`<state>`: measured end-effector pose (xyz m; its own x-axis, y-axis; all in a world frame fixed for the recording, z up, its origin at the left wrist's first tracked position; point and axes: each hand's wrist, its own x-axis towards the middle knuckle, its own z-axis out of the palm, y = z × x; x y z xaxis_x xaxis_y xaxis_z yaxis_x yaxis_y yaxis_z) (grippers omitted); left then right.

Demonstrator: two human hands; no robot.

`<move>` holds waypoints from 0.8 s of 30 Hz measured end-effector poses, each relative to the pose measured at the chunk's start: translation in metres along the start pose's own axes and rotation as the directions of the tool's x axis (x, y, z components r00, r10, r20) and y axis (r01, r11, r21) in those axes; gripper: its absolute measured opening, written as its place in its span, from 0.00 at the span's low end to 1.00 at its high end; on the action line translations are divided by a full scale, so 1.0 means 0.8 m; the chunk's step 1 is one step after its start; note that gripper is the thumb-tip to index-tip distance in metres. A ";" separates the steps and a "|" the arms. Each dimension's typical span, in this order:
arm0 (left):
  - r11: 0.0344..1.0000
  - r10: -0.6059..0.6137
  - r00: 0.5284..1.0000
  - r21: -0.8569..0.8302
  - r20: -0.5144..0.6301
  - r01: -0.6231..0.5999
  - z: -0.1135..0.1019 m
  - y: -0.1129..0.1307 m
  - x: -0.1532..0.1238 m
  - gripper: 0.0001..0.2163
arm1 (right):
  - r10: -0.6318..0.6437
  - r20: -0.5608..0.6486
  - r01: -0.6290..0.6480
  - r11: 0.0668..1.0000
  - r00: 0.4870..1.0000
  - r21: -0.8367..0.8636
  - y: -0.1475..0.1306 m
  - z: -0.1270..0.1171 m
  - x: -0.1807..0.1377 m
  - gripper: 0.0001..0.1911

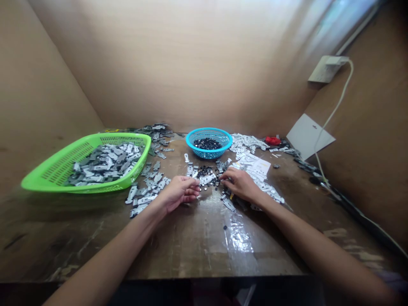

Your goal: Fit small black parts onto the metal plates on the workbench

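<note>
Nr edge first: brown table point(178, 255), w/ a shiny patch point(241, 239) R of ctr & a lone blk disc point(225, 228) by the patch's far L corner.

Then the hands. L hand point(183, 191) was narrow, thumb & fingertips pinched on one end of a pale flat pc point(208, 179) that pointed R, at the nr side of the blk pile point(205, 171). R hand point(238, 182) was half-curled, palm down, fingertips at the pile's R side; couldn't tell if it gripped anything. Some loose pcs point(228, 205) lay just under/nr it.

L of the L hand, scattered grey pcs point(149, 193) spread toward the green basket point(108, 187), which held a big heap of flat parts point(106, 163).

Beyond the blk pile: blue basket point(208, 154), upright, w/ lots of sm. blk bits point(207, 143). To its R, white pcs point(247, 142) in a loose spread, plus a paper sheet point(262, 165) nearer & a red item point(272, 140) at the far side. Dark-grey heap point(159, 131) sat btwn the baskets, nr the back wall point(178, 63).

White card point(309, 136) leaned on the R wall point(366, 140), below a socket point(320, 70) w/ a white cable point(339, 100) hanging down.
</note>
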<state>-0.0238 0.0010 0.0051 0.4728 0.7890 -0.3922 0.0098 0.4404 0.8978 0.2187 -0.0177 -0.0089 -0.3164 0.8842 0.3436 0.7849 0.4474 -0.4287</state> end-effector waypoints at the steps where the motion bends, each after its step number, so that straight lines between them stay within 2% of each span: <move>1: 1.000 0.005 1.000 -0.007 -0.007 -0.005 -0.001 0.001 0.000 0.10 | -0.035 0.033 0.038 0.997 0.999 -0.066 0.001 0.003 0.001 0.07; 4: 1.000 0.016 1.000 -0.014 -0.011 -0.016 -0.004 0.001 0.001 0.10 | -0.053 0.104 0.073 0.977 0.993 -0.199 0.003 0.010 0.002 0.07; 7: 1.000 0.007 1.000 -0.003 -0.010 -0.007 -0.004 -0.001 0.002 0.10 | -0.020 0.131 0.051 0.970 0.991 -0.237 0.005 0.010 0.004 0.07; 14: 1.000 -0.001 1.000 0.017 -0.005 0.001 0.000 -0.002 0.002 0.11 | -0.046 0.146 0.054 0.997 0.988 -0.048 0.012 -0.008 0.000 0.05; 17: 1.000 0.007 1.000 0.017 -0.008 -0.007 -0.001 -0.003 0.003 0.12 | -0.037 0.093 0.037 0.999 0.995 0.009 0.014 -0.007 0.000 0.05; 21: 1.000 0.029 1.000 0.004 -0.011 -0.029 -0.003 -0.004 0.003 0.12 | -0.032 -0.079 0.034 0.999 0.996 0.032 0.011 0.003 0.010 0.06; 24: 0.999 0.034 0.999 -0.005 -0.020 -0.034 -0.004 -0.004 0.003 0.12 | -0.037 -0.155 0.034 0.999 0.987 -0.021 0.006 0.010 0.020 0.11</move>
<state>-0.0259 0.0031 0.0006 0.4550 0.8119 -0.3658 -0.0101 0.4155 0.9095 0.2136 -0.0005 -0.0122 -0.2584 0.8358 0.4845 0.7848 0.4740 -0.3992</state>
